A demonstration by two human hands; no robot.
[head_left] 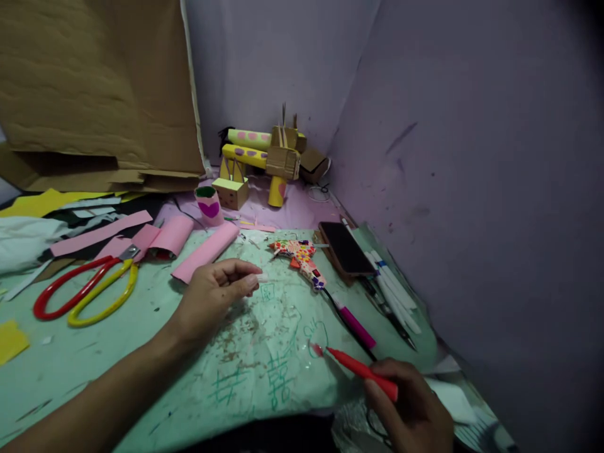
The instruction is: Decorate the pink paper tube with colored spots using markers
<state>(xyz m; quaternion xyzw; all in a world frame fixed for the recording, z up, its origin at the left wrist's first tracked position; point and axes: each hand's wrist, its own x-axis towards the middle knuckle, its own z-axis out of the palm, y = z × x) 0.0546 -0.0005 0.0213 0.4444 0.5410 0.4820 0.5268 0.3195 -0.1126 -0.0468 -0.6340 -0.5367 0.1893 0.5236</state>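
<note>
Near the front edge of the table, my right hand (pixel 410 402) grips a red marker (pixel 361 368). Its tip points left, close to a red smudge (pixel 317 349) on the green table cover (pixel 189 377). My left hand (pixel 221 292) hovers left of centre with thumb and fingers pinched together. Something small and pale shows at the fingertips, too small to name. Just behind that hand lies a pink paper roll (pixel 210 251). A glue gun with a colourful floral pattern (pixel 299 258) rests to the right of it, its black cord running toward my right hand.
Red-and-yellow-handled scissors (pixel 89 286) lie at left among pink paper strips (pixel 101 233). A phone (pixel 346 248), white pens (pixel 394 286) and a magenta marker (pixel 357 327) lie at right. Cardboard figures (pixel 283 160) stand at the back beside a large cardboard box (pixel 104 88).
</note>
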